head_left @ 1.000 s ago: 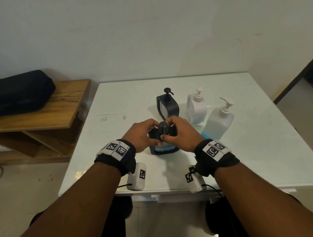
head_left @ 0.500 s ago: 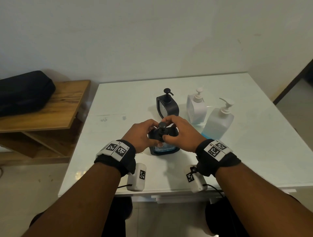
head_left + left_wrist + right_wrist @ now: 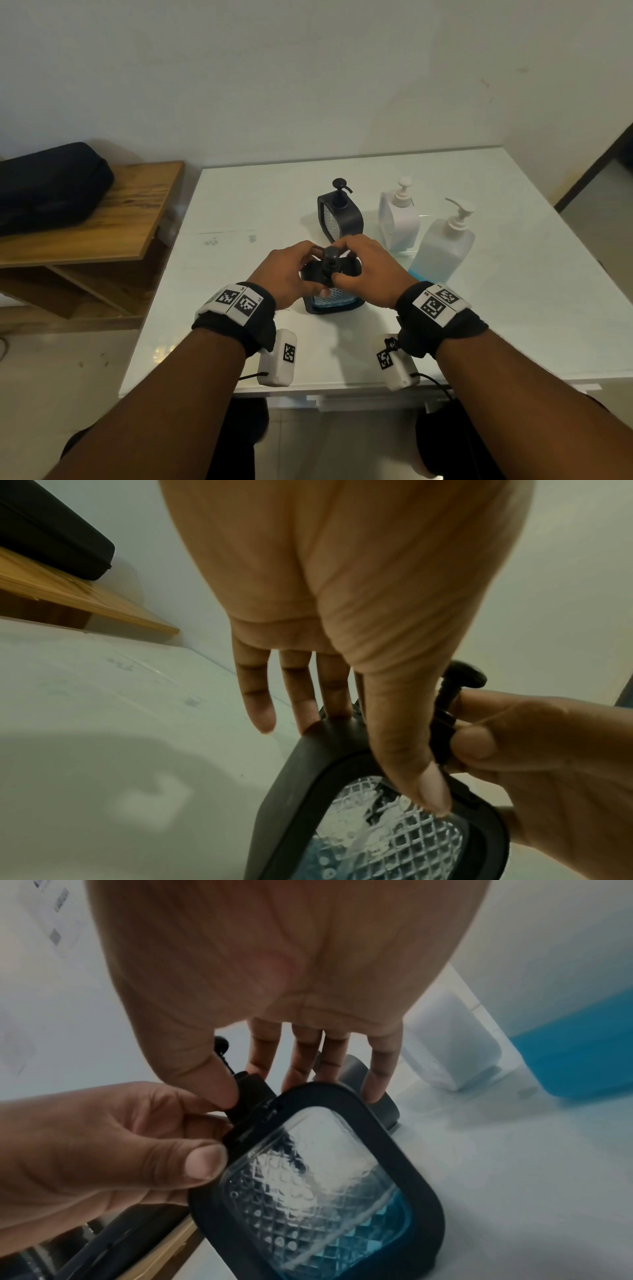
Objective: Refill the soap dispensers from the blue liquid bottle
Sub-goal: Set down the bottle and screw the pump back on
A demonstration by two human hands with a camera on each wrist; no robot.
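the white surface (image 3: 239, 205) carries all four containers within easy reach, grouped toward its middle and right. off its left edge sits a wooden shelf (image 3: 137, 212) with a black case (image 3: 48, 185) on top, apart from the work.

the blue liquid bottle (image 3: 442, 246), a translucent pump bottle, stands upright to the right of the hands; only a low band of blue shows at its base. it sits just beside the working spot, probably so it can be lifted for pouring without a long reach. a white pump dispenser (image 3: 399, 219) stands behind it, and a second black dispenser (image 3: 340, 214) stands upright behind the hands. both look untouched, pumps on.

the near black dispenser (image 3: 334, 301) stands on the surface between the hands. its diamond-patterned clear window shows blue liquid only in the bottom part, so it reads as low.

left hand (image 3: 287, 274): thumb down the window-side shoulder, straight fingers behind the body. judged as a brace, to stop the body turning.

right hand (image 3: 363, 267): thumb tip and fingers pinch the black pump collar (image 3: 251, 1093) at the neck, the remaining fingers draped over the far shoulder. the pump head (image 3: 331, 253) stands up between the two hands.

judgement: the pump is being turned at the collar, one hand twisting and one holding. the pictures do not show whether it is being loosened or tightened.
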